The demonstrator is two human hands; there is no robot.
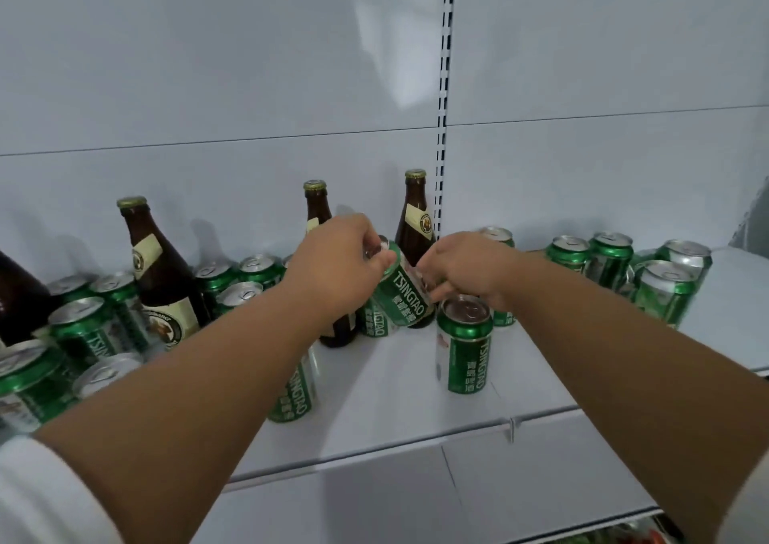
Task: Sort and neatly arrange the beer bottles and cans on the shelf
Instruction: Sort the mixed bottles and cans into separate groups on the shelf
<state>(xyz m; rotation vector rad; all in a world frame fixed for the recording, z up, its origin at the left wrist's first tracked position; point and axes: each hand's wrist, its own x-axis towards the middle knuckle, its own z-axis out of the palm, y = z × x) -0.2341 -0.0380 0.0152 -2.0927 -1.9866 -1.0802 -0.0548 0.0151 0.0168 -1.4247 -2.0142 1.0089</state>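
Can (401,289), green Tsingtao, tilted, top leaning left, held up off the shelf (416,381) near the middle. Left hand (339,269) curls round its upper end, fingers wrapped at the rim. Right hand (462,271) meets the lower end; fingers curled toward it, but whether they actually clamp the can can't be told, they're hidden behind the knuckles.

Landmark: that tilted can. Just behind it, two brown bottles (414,219), one right behind, one behind-left and partly blocked by the left hand. Just right and in front of it, an upright can (464,343). More cans (611,258) well right of it, loosely bunched. Left of it, a mixed crowd of cans (89,331) with another brown bottle (160,269) standing among them. One more can in front-left, mostly under the left forearm.

Step, as I read it: righting this can and placing it with its kind. To do well: bring it vertical before lowering, keep the elbow off the bottles behind since tall glass tips easily, set it down flat beside the upright can, label forward, touching or nearly so. Bare shelf in front of the tilted can gives room for a row. Sorting looks barely begun; bottles and cans are mixed on the left.
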